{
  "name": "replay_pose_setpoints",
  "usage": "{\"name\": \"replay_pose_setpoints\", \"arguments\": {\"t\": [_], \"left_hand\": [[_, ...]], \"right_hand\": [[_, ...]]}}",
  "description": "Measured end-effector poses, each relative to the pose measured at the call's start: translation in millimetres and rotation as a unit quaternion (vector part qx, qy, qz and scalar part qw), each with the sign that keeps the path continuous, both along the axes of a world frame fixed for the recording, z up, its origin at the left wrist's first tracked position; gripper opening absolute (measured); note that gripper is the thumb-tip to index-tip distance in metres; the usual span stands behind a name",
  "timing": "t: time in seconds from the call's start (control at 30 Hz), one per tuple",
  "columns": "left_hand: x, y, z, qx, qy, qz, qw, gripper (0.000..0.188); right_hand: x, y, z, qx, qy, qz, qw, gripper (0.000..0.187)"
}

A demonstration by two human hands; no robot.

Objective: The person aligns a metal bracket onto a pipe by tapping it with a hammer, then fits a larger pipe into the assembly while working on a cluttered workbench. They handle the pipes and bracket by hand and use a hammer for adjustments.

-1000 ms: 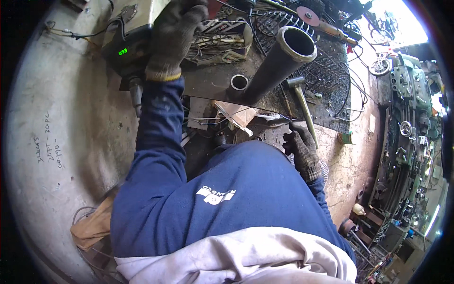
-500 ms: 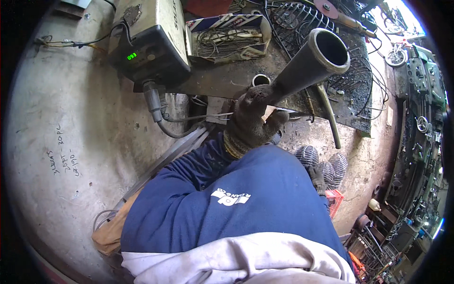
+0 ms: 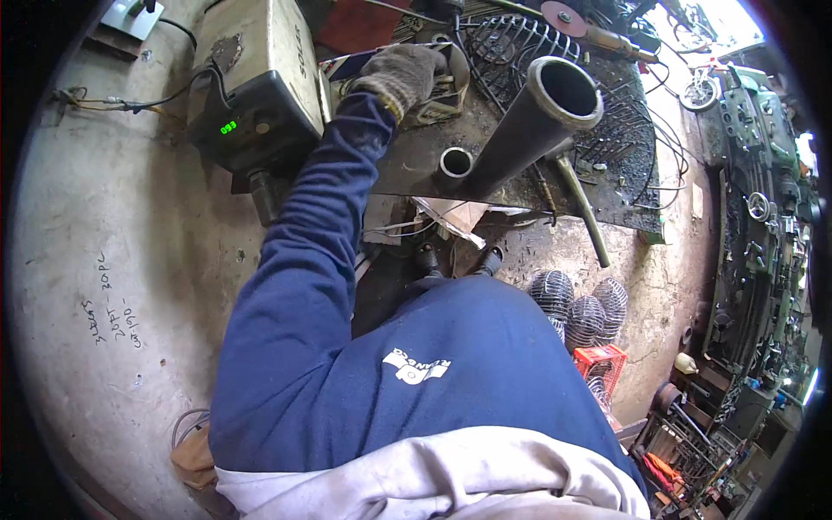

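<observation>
My left hand [image 3: 403, 74], in a knitted work glove, reaches over a cardboard box [image 3: 452, 106] on the workbench. Its fingers point down into the box and are hidden behind the glove's back. Thin rods and wire lay in that box a moment ago; the hand covers most of them now. A wide dark metal pipe [image 3: 529, 121] stands upright at the bench's near edge, open end up. Beside it, on the left, is a short narrow pipe piece [image 3: 455, 162]. My right hand is out of view.
A welding machine [image 3: 260, 95] with a lit green display stands left of the box. Behind the pipe lie a wire cage [image 3: 520, 39] and an angle grinder [image 3: 598, 35]. Wire cages [image 3: 585, 321] and a red crate [image 3: 602, 364] sit on the floor; a lathe [image 3: 767, 173] stands far right.
My left hand has moved from the pipe's base up and left to the box. My right hand, earlier by the floor cages, has left the view. The view has shifted slightly.
</observation>
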State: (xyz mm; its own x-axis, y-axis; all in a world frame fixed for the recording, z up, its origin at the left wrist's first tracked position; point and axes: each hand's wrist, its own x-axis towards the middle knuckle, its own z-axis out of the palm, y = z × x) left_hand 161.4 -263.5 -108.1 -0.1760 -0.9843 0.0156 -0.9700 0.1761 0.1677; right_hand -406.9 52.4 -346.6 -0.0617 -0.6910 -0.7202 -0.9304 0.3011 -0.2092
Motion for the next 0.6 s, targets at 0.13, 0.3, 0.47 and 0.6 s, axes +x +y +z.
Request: {"name": "replay_pose_setpoints", "arguments": {"t": [0.13,0.3,0.47,0.6], "left_hand": [[-3.5,-21.8,-19.7,0.068,-0.115,0.031,0.991,0.029],[-1.9,-24.0,-21.4,0.056,-0.133,-0.001,0.990,0.028],[22.8,-24.2,-27.1,0.031,-0.041,0.027,0.998,0.031],[31.4,-11.2,-3.3,0.057,0.052,0.101,0.992,0.038]], "right_hand": [[-1.1,6.2,-8.0,0.007,-0.003,-0.008,1.000,0.028],[-7.7,14.8,-14.5,0.015,0.002,-0.017,1.000,0.028],[-12.5,21.3,-21.4,0.026,0.000,-0.015,1.000,0.028],[-11.6,25.0,-25.0,0.034,0.001,-0.014,0.999,0.028]]}}
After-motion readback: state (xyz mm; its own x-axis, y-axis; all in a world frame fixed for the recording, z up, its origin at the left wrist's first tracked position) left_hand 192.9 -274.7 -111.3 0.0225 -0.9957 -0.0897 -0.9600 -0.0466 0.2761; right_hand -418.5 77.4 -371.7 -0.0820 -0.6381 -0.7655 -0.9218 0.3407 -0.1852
